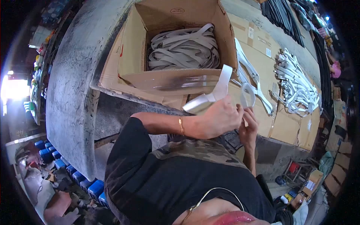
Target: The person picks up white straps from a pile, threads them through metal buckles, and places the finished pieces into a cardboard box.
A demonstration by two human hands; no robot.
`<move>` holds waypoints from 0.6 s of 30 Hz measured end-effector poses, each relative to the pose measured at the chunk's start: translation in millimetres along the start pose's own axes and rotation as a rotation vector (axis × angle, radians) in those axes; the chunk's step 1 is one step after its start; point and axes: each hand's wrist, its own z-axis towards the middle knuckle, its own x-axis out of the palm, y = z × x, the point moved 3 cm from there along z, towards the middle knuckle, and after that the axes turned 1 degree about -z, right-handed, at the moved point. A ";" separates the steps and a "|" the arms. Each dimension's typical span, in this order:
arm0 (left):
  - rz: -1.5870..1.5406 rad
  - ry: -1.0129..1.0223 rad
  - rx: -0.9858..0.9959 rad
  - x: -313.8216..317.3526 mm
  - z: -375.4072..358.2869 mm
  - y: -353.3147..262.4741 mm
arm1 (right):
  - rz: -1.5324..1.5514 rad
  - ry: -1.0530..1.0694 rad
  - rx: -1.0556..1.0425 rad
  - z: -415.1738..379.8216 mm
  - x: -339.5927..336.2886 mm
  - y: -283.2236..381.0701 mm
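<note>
A white strap [222,85] sticks up and out from my left hand [219,119], whose fingers are closed around it. Close beside it on the right, my right hand [248,125] pinches a curled loop of white strap [248,95]. Whether both pieces are one strap is hidden by the fingers. Just beyond my hands stands an open cardboard box [135,48] with a tangled heap of greyish-white straps [183,47] inside. Right of the box, a few white straps [249,73] lie loose on flattened cardboard [258,41].
A bundle of white straps [296,82] lies farther right on the cardboard. Long black strips [283,18] hang over the table's far side. The grey worktable [73,75] extends left. Blue containers [95,187] line the floor at left, near scattered scraps [60,204].
</note>
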 end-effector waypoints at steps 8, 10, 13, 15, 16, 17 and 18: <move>-0.270 -0.187 0.076 0.6 -6.3 -23.5 | 0.335 -0.440 0.278 -43.0 11.0 3.0; -0.270 -0.247 0.053 -2.8 -5.8 -30.3 | 0.339 -0.482 0.309 -54.1 12.0 7.0; -0.242 -0.265 0.091 -8.1 -7.3 -43.4 | 0.417 -0.582 0.529 -61.3 11.2 27.8; -0.212 -0.279 0.099 -12.2 -7.9 -51.3 | 0.404 -0.577 0.479 -68.3 8.5 29.4; -0.192 -0.290 0.102 -14.5 -8.0 -55.4 | 0.388 -0.564 0.438 -71.8 7.3 29.6; -0.181 -0.293 0.110 -17.8 -8.1 -59.4 | 0.392 -0.573 0.428 -76.0 6.3 26.0; -0.251 -0.236 0.116 -22.8 -7.0 -70.2 | 0.391 -0.568 0.329 -84.8 1.0 22.9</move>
